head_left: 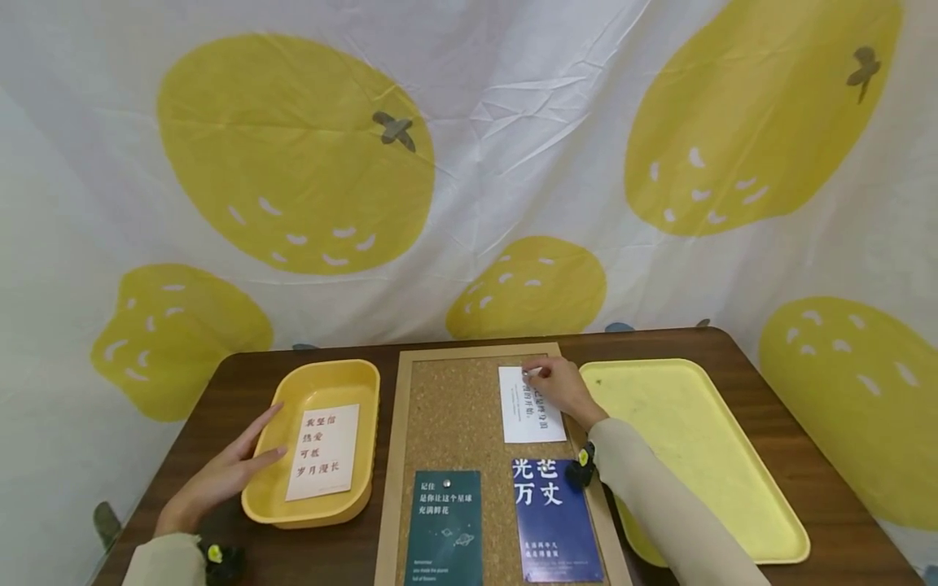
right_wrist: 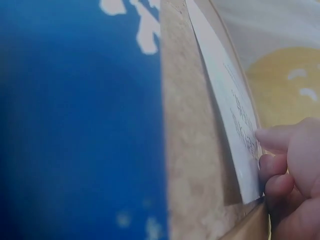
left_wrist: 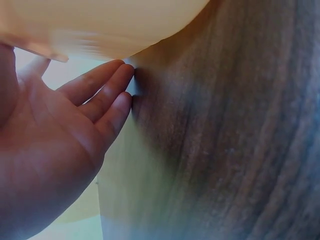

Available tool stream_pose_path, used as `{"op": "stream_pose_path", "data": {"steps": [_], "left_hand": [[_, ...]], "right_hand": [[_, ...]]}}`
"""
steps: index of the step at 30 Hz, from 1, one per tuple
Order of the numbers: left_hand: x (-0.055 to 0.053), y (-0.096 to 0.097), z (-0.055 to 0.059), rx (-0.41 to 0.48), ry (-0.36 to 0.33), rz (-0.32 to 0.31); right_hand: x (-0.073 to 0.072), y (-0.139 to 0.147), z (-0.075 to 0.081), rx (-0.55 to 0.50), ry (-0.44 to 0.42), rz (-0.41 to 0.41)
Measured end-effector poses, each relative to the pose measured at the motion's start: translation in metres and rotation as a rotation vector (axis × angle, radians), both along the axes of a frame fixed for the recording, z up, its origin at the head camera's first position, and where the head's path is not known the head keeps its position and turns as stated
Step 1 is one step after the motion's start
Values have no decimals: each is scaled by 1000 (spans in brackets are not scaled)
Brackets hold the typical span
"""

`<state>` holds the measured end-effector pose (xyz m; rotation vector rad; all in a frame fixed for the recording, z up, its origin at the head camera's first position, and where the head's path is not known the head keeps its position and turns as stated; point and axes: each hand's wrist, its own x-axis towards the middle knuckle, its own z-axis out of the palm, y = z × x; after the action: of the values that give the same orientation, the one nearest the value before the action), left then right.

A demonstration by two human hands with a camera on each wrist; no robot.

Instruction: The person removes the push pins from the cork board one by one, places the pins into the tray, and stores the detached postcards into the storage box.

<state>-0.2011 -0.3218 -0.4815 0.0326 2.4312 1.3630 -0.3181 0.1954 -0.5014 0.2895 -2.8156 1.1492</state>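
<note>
My right hand (head_left: 560, 387) is at the upper edge of a white card (head_left: 516, 411) with black writing, on a framed corkboard (head_left: 447, 407). Its thumb and forefinger pinch a small silver pushpin (head_left: 524, 373) there. In the right wrist view the card (right_wrist: 230, 110) stands out from the cork along one side, and the other fingers curl beside it. My left hand (head_left: 223, 476) rests against the left side of a deep yellow tray (head_left: 322, 374), thumb over the rim, the other fingers loosely straight outside. A cream card (head_left: 326, 452) with brown writing lies in that tray.
Lower on the board are a dark green card (head_left: 445, 529) with a silver pin near its top and a blue card (head_left: 557, 529). A shallow pale yellow tray (head_left: 681, 439) lies right of the board. Behind the wooden table (head_left: 843, 537) hangs a lemon-print cloth (head_left: 498, 163).
</note>
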Motion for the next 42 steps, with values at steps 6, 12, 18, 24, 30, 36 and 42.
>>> {"op": "stream_pose_path", "data": {"steps": [6,12,18,24,30,36,42], "left_hand": [[-1,-2,1,-39,11,-10],[-3,-2,4,-117,21,-3],[-2,0,4,-135,64,10],[-1,2,7,-178,125,26],[5,6,19,-266,254,55],[8,15,33,-297,389,55],[11,29,47,-300,589,1]], "right_hand": [[-2,-5,1,4,6,-50],[-5,-10,2,5,-10,-101],[-6,-10,3,-39,-44,-131],[-7,-10,2,-91,-81,-149],[-10,-9,0,-102,-89,-149],[-13,-8,-1,-107,-103,-162],[-14,-7,-2,-109,-95,-158]]}}
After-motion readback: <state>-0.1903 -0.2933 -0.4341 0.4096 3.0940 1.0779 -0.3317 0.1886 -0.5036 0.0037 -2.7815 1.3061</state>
